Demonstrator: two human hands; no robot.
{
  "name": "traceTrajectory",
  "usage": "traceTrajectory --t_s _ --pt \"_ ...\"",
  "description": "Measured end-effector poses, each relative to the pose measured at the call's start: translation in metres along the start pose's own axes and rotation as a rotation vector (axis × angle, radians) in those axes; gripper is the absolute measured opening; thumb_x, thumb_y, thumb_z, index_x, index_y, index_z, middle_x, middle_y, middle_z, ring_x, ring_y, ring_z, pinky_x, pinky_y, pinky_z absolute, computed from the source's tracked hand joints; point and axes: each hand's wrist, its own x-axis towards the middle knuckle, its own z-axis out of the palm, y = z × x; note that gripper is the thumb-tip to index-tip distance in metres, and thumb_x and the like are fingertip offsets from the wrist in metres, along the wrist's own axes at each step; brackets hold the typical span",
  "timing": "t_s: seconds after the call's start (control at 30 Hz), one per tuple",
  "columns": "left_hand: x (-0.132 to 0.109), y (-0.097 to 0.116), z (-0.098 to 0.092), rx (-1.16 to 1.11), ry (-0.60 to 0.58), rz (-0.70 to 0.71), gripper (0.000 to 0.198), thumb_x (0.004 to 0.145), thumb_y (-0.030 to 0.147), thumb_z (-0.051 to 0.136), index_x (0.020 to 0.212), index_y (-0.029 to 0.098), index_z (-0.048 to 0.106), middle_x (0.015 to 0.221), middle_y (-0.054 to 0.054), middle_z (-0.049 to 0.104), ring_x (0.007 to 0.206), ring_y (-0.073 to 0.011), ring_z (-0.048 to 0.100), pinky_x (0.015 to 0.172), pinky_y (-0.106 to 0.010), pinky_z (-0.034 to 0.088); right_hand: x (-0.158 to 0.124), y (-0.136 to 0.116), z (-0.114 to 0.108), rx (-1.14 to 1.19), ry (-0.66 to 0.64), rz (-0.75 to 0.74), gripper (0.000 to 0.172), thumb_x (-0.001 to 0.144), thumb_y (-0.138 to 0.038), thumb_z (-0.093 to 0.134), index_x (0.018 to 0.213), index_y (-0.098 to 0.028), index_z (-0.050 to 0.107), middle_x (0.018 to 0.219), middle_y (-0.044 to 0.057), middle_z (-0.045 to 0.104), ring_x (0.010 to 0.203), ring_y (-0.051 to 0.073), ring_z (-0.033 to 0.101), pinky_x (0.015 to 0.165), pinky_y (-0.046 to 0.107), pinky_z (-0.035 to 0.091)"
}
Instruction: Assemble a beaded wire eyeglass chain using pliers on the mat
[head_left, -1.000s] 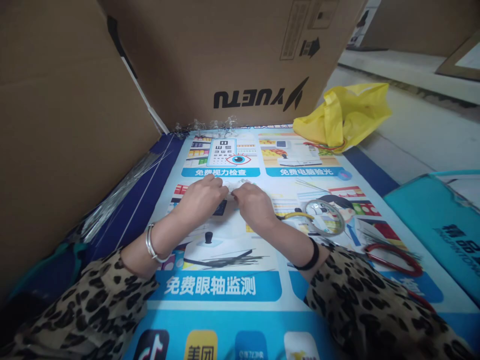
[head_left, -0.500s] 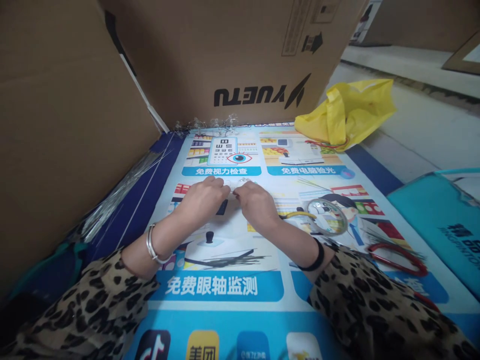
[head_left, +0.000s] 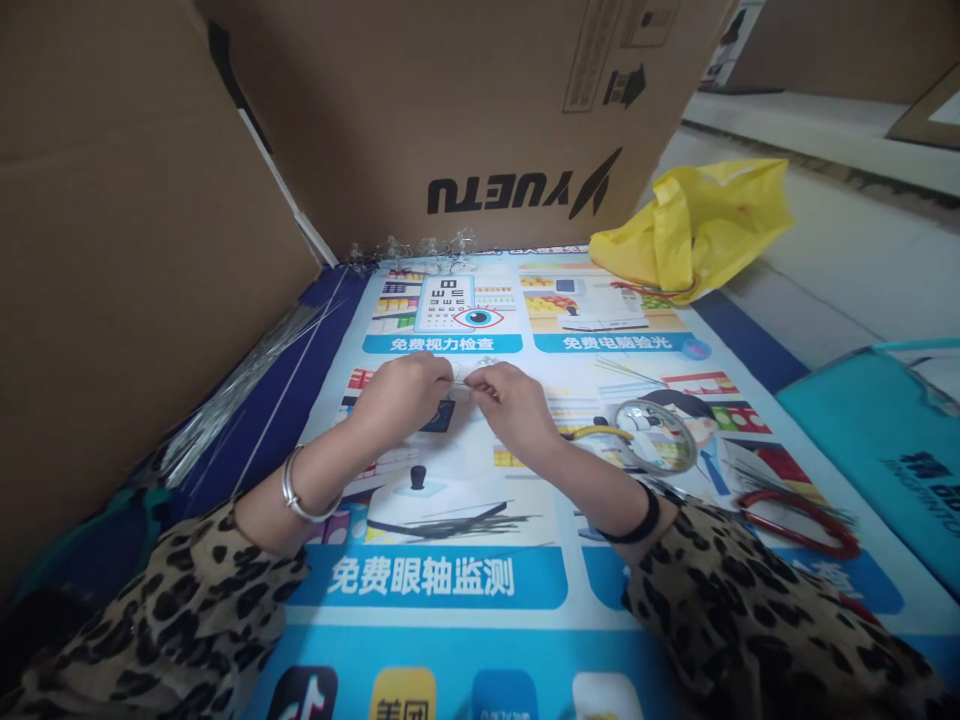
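Pinching a small pale piece point(head_left: 463, 378) from both sides, the left hand point(head_left: 401, 398) and the right hand point(head_left: 517, 405) meet fingertip to fingertip just above a printed poster point(head_left: 450, 578). Each hand is closed, thumb pressed to forefinger on its own end of the piece, with the other fingers curled under. The piece sits in the narrow gap between the two hands. It is too small to identify.

A silver bangle point(head_left: 296, 490) rings the left wrist and a black band point(head_left: 634, 515) the right.

Around the hands:
- A roll of clear tape point(head_left: 660, 435) lies to the right of the right hand, with a red ring point(head_left: 799, 508) further right.
- A bundle of thin clear rods point(head_left: 232, 390) lies well to the left of the left hand, along a cardboard panel point(head_left: 112, 250).
- Beyond the hands, small clear bits point(head_left: 420, 250) line the foot of a cardboard box point(head_left: 480, 110). A yellow bag point(head_left: 697, 230) lies beyond and to the right.

Handling note, offered as a judgement: work this fine calls for a light, steady pinch. The wrists are best braced on the poster so that only the fingertips move. Holding the piece low over the poster means a slip lands it close by. Excess pressure could bend it or flick it away.
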Motion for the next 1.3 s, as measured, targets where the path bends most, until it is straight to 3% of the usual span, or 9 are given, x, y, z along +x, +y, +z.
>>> traceTrajectory --t_s 0.33,0.6,0.8,1.3 --pt "0.007 -0.013 0.012 -0.68 -0.013 -0.259 0.009 0.071 0.024 0.054 0.071 0.017 0.06 0.054 0.003 0.057 0.051 -0.0109 0.051 0.051 -0.022 0.039 0.004 0.008 0.003 0.429 0.011 0.178 0.018 0.065 -0.016 0.058 0.082 -0.019 0.062 0.081 -0.001 0.062 0.072 0.012 0.056 0.07 0.029 0.047" --pt "0.007 -0.007 0.013 -1.171 -0.019 -0.369 0.015 0.065 0.026 0.065 0.069 0.014 0.056 0.059 0.003 0.054 0.055 -0.0076 0.052 0.057 -0.022 0.047 0.004 0.004 0.002 0.576 0.036 0.237 0.022 0.063 -0.023 0.062 0.084 -0.017 0.062 0.078 0.0 0.061 0.073 0.012 0.054 0.068 0.029 0.045" --pt "0.007 -0.002 0.014 -1.233 0.027 -0.398 0.019 0.064 0.028 0.067 0.07 0.014 0.056 0.065 0.003 0.053 0.057 -0.0073 0.052 0.058 -0.023 0.048 0.004 0.003 0.003 0.702 0.037 0.258 0.02 0.062 -0.022 0.064 0.081 -0.018 0.06 0.078 0.0 0.059 0.071 0.011 0.054 0.067 0.027 0.044" --pt "0.005 0.005 0.013 -1.335 0.068 -0.41 0.018 0.067 0.027 0.067 0.073 0.014 0.056 0.067 0.003 0.054 0.056 -0.008 0.054 0.059 -0.024 0.047 0.003 -0.001 0.002 0.764 0.055 0.28 0.018 0.063 -0.024 0.065 0.079 -0.019 0.06 0.074 -0.001 0.059 0.069 0.012 0.053 0.066 0.029 0.044"
